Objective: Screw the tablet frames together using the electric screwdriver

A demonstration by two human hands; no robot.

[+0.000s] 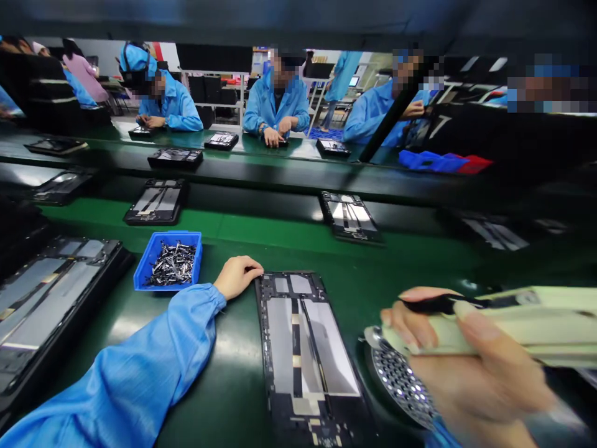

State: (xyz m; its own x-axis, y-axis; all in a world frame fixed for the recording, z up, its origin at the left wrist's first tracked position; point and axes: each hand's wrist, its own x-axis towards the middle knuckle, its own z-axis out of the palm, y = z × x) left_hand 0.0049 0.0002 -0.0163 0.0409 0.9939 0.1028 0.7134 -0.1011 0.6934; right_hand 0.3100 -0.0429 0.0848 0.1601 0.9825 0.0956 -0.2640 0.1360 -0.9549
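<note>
An opened tablet (pixel 336 330) lies on the green bench in front of me, its battery pads, ribbon cables and boards exposed. My left hand (pixel 239 275), in a blue sleeve, has its fingers drawn together at the tablet's far left corner. To the right of the tablet, my right hand (pixel 485 361) is wrapped round a pale cream electric screwdriver (pixel 555 317) with a black lever. The hand is smeared by motion, and the tool's tip cannot be made out. Partly hidden beneath it is a round metal plate (pixel 401 379) dotted with small holes or screws.
A blue bin (pixel 140 278) of small metal parts stands left of my hand. Another opened tablet (pixel 60 298) sits at the left edge. More tablets, including one (pixel 349 216), lie along the line behind. Several co-workers in blue (pixel 277 102) sit across it. A dark beam (pixel 298 22) crosses overhead.
</note>
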